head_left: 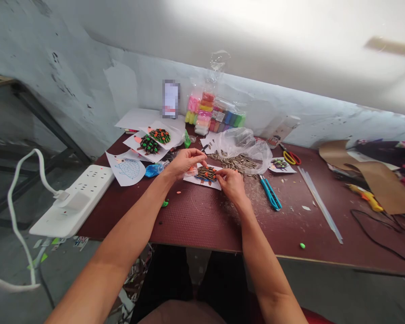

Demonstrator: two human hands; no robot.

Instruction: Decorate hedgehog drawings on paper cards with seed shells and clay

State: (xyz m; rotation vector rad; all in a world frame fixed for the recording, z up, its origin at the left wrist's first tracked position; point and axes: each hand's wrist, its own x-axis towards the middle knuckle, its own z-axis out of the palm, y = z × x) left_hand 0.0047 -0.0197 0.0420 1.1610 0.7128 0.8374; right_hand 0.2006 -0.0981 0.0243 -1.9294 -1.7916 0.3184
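Observation:
On a white paper card [216, 186] lies a hedgehog figure [206, 173] of striped seeds with small orange balls and some blue at its lower edge. My left hand [185, 163] is over the card's left side, thumb and fingers pinched together just above the figure. Whatever that pinch holds is too small to make out. At the card's right edge, my right hand [232, 183] has its fingertips closed against the figure's side; anything between them is hidden. Behind the hands, loose striped seeds [234, 163] spill from a clear plastic bag [245, 143].
Hedgehog cards [155, 155] and a blue hedgehog drawing [130, 171] lie left, near a power strip [76, 198]. Colourful clay packs [205, 114] stand at the wall. Rightward are a teal utility knife [270, 193], scissors [292, 156], clear sticks [319, 202] and a glue gun [366, 197] with cord.

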